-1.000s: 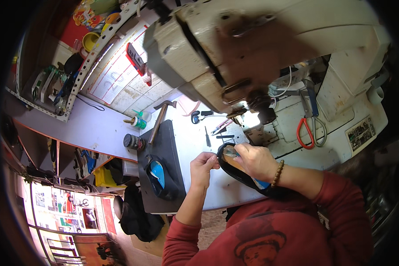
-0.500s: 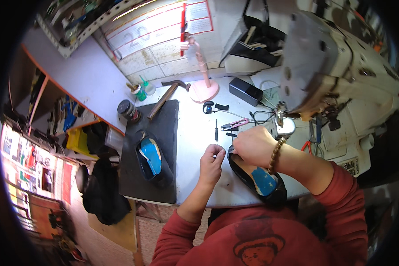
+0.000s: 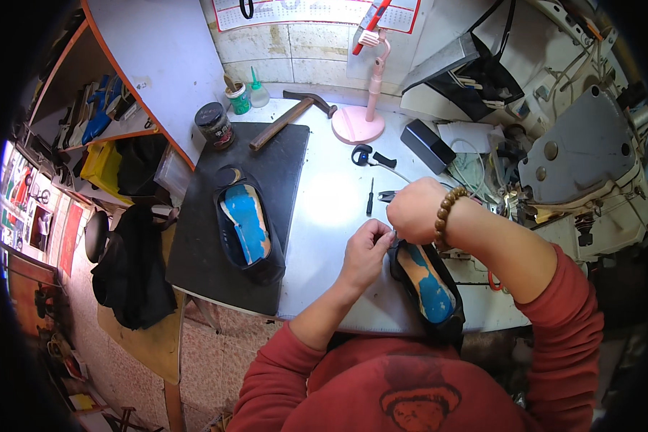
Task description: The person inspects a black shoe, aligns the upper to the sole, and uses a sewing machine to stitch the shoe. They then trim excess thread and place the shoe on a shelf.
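Observation:
My left hand (image 3: 368, 253) is closed in a pinch at the table's front, thumb and forefinger pressed together. Just to its right, my right hand (image 3: 419, 209) is curled into a fist, and the two hands nearly meet. Whatever lies between the fingers is too small or hidden. Below the right hand stands a black shoe (image 3: 456, 302) with a patchy blue and tan insole; the fist hides its far end. A matching black shoe (image 3: 272, 268) rests on the black mat (image 3: 194, 252) to the left. A small screwdriver (image 3: 370, 197) and the tip of some snips (image 3: 387, 195) lie beyond my hands.
At the back are a hammer (image 3: 284, 124), a dark jar (image 3: 214, 126), a green-labelled pot (image 3: 238, 99), a glue bottle (image 3: 258, 93) and a pink stand (image 3: 357, 126). A black box (image 3: 428, 143) and a grey sewing machine (image 3: 583, 147) occupy the right. A stool (image 3: 137, 335) is at the left.
The whole view has shifted, with the sewing machine now farther right. My hands have come closer together, and more of the near shoe's insole shows. The snips are now mostly covered by my right hand.

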### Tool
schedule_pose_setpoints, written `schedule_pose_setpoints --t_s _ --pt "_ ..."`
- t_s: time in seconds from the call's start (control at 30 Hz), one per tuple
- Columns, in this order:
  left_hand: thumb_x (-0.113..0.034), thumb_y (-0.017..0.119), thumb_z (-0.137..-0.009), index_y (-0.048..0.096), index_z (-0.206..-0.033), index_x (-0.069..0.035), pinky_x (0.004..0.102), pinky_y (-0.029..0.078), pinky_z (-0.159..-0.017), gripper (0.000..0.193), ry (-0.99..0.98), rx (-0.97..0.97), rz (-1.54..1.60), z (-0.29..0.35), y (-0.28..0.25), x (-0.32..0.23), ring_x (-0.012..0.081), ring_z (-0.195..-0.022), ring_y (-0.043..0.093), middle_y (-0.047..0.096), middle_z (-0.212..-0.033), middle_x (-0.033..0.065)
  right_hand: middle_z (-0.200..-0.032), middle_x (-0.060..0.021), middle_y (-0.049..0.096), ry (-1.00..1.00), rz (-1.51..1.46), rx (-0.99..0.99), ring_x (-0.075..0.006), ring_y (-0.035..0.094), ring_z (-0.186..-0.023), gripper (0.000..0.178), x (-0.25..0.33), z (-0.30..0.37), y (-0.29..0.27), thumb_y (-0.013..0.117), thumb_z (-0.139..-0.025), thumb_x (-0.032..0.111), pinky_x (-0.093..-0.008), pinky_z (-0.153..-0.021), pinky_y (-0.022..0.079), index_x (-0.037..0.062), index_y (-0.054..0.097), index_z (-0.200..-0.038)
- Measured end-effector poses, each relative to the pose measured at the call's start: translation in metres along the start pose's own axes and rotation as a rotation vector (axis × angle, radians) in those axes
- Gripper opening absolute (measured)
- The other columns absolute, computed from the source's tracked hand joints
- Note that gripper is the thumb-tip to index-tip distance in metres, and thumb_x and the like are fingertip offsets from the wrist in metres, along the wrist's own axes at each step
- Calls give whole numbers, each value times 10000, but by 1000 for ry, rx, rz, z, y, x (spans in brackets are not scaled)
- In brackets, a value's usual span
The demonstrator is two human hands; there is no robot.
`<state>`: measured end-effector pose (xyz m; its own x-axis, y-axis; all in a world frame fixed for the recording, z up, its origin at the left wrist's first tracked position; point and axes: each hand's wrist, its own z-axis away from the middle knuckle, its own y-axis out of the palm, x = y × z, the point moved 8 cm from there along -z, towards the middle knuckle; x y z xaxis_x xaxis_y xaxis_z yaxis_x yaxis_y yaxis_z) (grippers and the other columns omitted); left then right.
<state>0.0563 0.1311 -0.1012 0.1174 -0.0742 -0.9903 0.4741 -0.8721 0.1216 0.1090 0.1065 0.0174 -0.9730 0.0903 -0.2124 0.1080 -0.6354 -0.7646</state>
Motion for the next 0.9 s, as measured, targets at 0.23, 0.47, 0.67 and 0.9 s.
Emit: schedule_pose_setpoints --t_s 0.23,0.47,0.67,0.9 --pt "-80 601 -907 579 -863 3 275 448 -668 96 15 -8 21 1 2 8 123 -714 513 574 -771 50 -854 -128 716 -27 -27 66 -298 693 -844 183 1 -3 -1 657 -786 221 -412 -722 548 62 735 -831" --pt "-81 598 -908 571 -858 -3 279 436 -639 97 -1 -16 -30 2 3 12 121 -686 498 559 -751 45 -851 -130 715 -43 -55 35 -308 691 -839 181 -2 0 3 626 -776 189 -418 -708 553 53 732 -832" --pt "-67 591 -920 558 -859 0 259 428 -639 97 5 -20 -42 3 6 6 98 -689 476 539 -741 20 -848 -133 714 -25 -110 -12 -307 687 -863 181 -8 6 7 616 -770 180 -425 -720 551 48 728 -820" --pt "-59 581 -934 548 -860 -3 241 424 -657 99 48 -9 -22 3 9 -5 81 -717 470 538 -762 -8 -846 -132 714 -43 -155 -49 -299 686 -856 178 -11 12 12 616 -764 169 -406 -723 552 52 733 -830"
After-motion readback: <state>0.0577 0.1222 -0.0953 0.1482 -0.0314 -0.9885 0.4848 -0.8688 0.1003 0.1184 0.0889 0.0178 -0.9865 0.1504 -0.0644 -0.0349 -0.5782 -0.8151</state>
